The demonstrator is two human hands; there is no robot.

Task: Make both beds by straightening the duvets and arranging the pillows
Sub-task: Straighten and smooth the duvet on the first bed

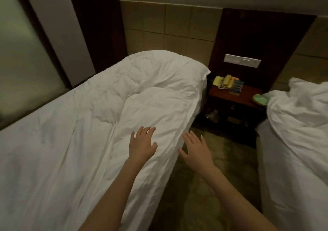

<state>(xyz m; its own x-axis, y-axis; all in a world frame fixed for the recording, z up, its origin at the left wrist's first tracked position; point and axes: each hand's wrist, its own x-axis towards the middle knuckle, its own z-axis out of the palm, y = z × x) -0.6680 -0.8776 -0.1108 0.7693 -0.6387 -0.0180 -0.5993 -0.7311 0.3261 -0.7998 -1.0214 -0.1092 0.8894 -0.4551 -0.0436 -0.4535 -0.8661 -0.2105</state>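
Note:
A white duvet [79,142] covers the left bed, wrinkled, with a raised hump at the head end where a pillow [168,67] lies under or against it. My left hand [142,144] lies flat on the duvet near its right edge, fingers spread. Beside that edge, my right hand [195,149] is spread over the overhanging side of the duvet, its thumb at the fabric. A second bed at the right carries a rumpled white duvet [298,124] bunched up high.
Between the beds stands a dark wooden nightstand [236,97] with a yellow telephone [225,81] and a green dish [260,99]. A patterned carpet aisle [204,195] runs between the beds. A switch panel [242,60] is on the wall.

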